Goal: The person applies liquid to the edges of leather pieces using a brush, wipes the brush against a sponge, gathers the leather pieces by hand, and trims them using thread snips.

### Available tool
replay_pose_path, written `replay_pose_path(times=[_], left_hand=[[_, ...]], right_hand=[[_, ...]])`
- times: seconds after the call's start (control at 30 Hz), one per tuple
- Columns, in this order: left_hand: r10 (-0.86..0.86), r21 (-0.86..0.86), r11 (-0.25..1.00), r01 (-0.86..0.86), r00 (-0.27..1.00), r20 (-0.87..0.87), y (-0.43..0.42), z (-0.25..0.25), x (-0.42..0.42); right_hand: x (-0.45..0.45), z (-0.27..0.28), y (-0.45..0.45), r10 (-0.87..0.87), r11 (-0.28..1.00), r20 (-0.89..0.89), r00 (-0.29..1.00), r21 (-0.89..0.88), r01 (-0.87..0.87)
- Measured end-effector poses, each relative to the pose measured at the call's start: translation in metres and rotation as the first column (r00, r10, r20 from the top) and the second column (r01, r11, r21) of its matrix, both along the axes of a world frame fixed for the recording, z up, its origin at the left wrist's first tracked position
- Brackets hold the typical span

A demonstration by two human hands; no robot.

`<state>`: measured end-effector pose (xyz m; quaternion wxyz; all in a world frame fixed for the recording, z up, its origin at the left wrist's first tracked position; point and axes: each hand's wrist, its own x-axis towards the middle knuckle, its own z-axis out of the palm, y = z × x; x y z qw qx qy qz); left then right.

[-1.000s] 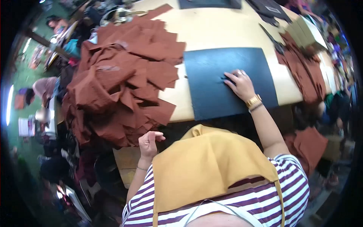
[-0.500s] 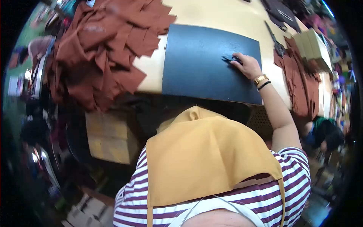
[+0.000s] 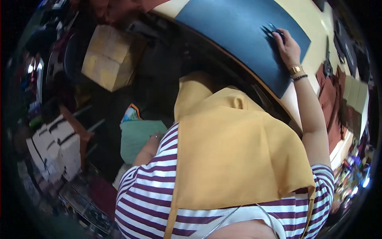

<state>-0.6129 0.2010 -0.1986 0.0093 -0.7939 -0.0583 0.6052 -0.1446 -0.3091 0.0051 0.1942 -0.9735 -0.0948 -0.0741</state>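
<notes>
My right hand [image 3: 289,47] is closed around small dark thread snips [image 3: 271,28], held low over the dark blue mat [image 3: 234,32]. The blades of the snips point to the far left, spread apart. A gold watch and a dark bracelet circle that wrist. Beside my body at the left, my left hand [image 3: 154,140] is down by a green cushion [image 3: 137,137]. Its fingers are mostly hidden by my striped sleeve and the cushion, so their pose does not show. Colourful printed cloth [image 3: 132,112] pokes out behind the cushion.
A taped cardboard box [image 3: 105,55] stands on the floor left of the table. Bundled white pieces [image 3: 55,147] lie farther left. Brown fabric [image 3: 330,99] and cream stacked blocks [image 3: 354,99] are on the right of the table, near large dark scissors [image 3: 327,63]. More brown fabric [image 3: 115,8] lies at the top.
The view has turned left and down, so the table sits higher and the floor shows. My left hand and the green cushion have come into view. The snips stay in my right hand.
</notes>
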Motion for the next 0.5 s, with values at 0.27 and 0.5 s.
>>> replay_pose_path(times=[0.27,0.5], left_hand=[[-0.142,0.108,0.979,0.172,0.959,-0.246,-0.018,-0.01,0.004],[-0.112,0.098,0.985,0.143,0.955,-0.274,0.011,-0.084,-0.043]], right_hand=[[0.009,-0.01,-0.011,0.047,0.999,-0.018,0.999,0.023,-0.046],[0.009,-0.005,-0.009,-0.002,1.0,-0.064,0.998,-0.022,0.001]])
